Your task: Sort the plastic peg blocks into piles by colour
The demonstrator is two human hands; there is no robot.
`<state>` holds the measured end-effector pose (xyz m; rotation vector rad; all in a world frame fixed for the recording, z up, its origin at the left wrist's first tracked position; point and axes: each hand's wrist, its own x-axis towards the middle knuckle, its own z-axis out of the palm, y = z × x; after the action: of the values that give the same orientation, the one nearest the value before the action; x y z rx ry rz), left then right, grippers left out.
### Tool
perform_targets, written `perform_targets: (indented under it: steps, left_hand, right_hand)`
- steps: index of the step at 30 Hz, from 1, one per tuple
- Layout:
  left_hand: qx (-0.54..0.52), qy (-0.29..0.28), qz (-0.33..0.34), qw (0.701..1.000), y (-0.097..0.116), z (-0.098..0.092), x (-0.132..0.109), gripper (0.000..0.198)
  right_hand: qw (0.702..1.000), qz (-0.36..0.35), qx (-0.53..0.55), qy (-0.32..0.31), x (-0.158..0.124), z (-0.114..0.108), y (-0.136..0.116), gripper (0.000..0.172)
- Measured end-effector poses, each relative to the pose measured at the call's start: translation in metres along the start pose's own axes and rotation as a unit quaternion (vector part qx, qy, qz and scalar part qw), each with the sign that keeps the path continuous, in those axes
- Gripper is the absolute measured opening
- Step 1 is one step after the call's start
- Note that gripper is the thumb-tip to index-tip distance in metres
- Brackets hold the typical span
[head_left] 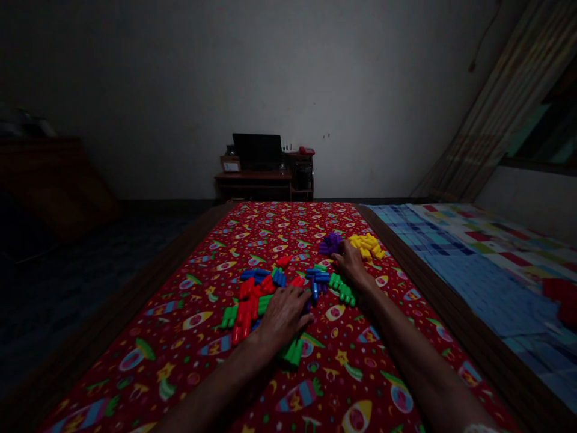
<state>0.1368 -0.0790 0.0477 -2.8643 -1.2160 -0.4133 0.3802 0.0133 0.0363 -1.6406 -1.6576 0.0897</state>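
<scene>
My left hand lies palm down over a mixed heap of plastic toy blocks, its fingers stretched and slightly apart. Red blocks, blue blocks and green blocks spread around it, and a green block lies below its palm. My right hand reaches to the purple blocks, thumb and fingers closed about a purple block at the pile's near edge. Just right of it sits a pile of yellow blocks. More green blocks lie below my right wrist.
A red patterned cloth covers the long table under the blocks. A bed with blue checked bedding stands along the right side. At the far wall, a dark monitor rests on a small desk. A wooden cabinet is at left.
</scene>
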Motion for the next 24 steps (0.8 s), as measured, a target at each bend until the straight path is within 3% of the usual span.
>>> perform_targets:
  steps: [4,7,10,12,15,17,19,21,24]
  left_hand:
    - [-0.015,0.030,-0.001,0.999,-0.009,0.005,0.008,0.020]
    - [-0.127,0.076,-0.057,0.987,-0.022,-0.001,0.014,0.018]
    - [-0.280,0.111,-0.176,0.937,-0.033,-0.013,0.019,0.026]
    - [-0.357,0.115,-0.226,0.899,-0.036,-0.019,0.021,0.033]
    - [-0.408,0.108,-0.236,0.876,-0.036,-0.017,0.021,0.039]
    - [-0.391,0.103,-0.225,0.886,-0.036,-0.009,0.020,0.040]
    - [-0.348,0.102,-0.206,0.909,-0.038,0.000,0.020,0.041]
    - [-0.314,0.097,-0.188,0.926,-0.041,0.006,0.019,0.045]
    - [-0.323,0.079,-0.174,0.927,-0.040,0.003,0.018,0.052]
  right_hand:
    - [0.999,-0.023,-0.031,-0.037,0.004,-0.013,-0.014,0.016]
    - [0.988,-0.042,0.045,-0.144,0.001,-0.026,-0.042,0.023]
    - [0.919,-0.140,0.188,-0.319,-0.013,-0.029,-0.077,0.028]
    - [0.879,-0.205,0.213,-0.373,-0.024,-0.025,-0.096,0.034]
    - [0.904,-0.217,0.175,-0.324,-0.033,-0.017,-0.107,0.029]
    - [0.919,-0.204,0.165,-0.293,-0.034,-0.012,-0.104,0.021]
    - [0.913,-0.214,0.175,-0.299,-0.033,-0.009,-0.099,0.021]
    - [0.908,-0.231,0.175,-0.303,-0.035,-0.007,-0.096,0.031]
    - [0.927,-0.240,0.131,-0.257,-0.040,-0.005,-0.097,0.040]
